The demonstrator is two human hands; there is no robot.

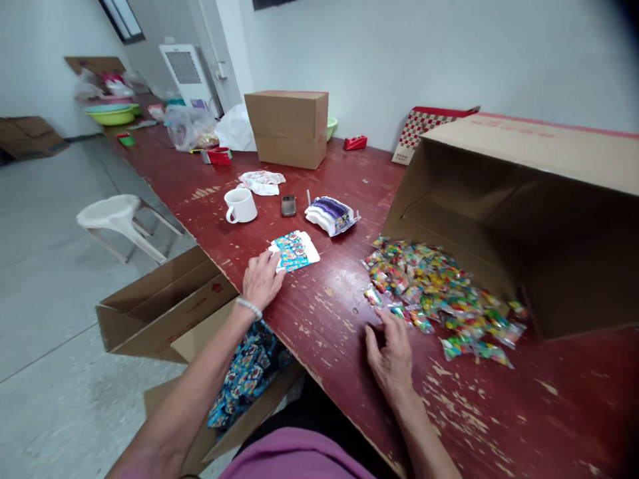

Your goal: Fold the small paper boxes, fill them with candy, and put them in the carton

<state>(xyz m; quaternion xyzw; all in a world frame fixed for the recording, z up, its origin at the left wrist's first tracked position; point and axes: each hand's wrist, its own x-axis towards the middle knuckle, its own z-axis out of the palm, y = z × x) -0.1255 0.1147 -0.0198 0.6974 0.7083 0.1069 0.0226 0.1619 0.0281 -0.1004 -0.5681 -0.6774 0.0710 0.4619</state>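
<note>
My left hand rests palm down at the near left edge of a flattened blue printed carton with white flaps. Its fingers are curled over that edge; the carton lies on the red table. My right hand is open, thumb apart from the index finger, at the near side of a heap of small clear packets of colourful candy. Its fingertips are close to the nearest packets, and nothing shows in its grasp. The heap spills from a large cardboard box lying on its side, mouth towards me.
A white mug, a small dark device and a stack of purple-white cartons stand beyond my left hand. A closed cardboard box sits farther back. Below the table edge, an open box holds many blue packs. A white stool stands left.
</note>
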